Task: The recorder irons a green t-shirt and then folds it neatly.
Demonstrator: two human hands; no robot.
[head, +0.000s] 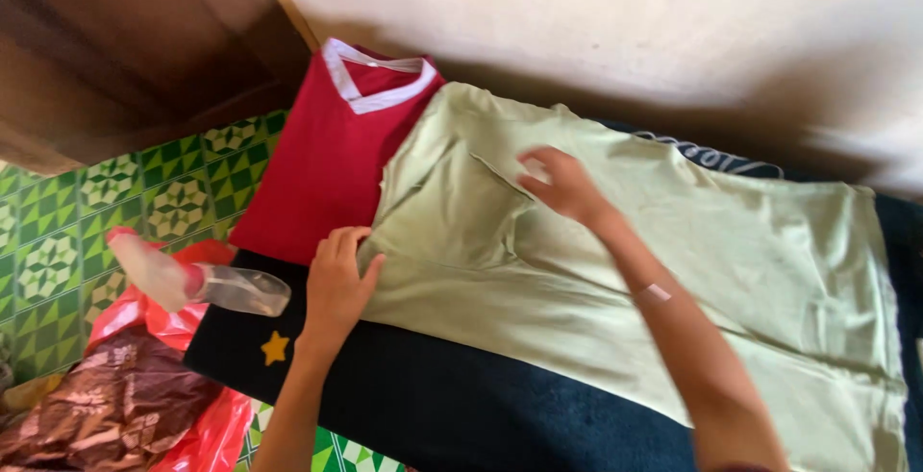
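Note:
A pale green garment (673, 260) lies spread across a dark blue blanket (461, 405). My left hand (336, 285) rests at the garment's near left edge, fingers curled on the fabric fold. Further up, my right hand (562, 184) lies flat on the green cloth, fingers spread and blurred. A small plaster sits on my right forearm. A red shirt with a white collar (327, 155) lies to the left, partly under the green garment.
A clear plastic bottle (197, 280) lies on a red plastic bag (207, 434) at the left. A brown shiny bag (106, 405) sits beside it. Green patterned floor tiles (87, 212), a wooden panel (125, 39) and a pale wall (625, 20) border the area.

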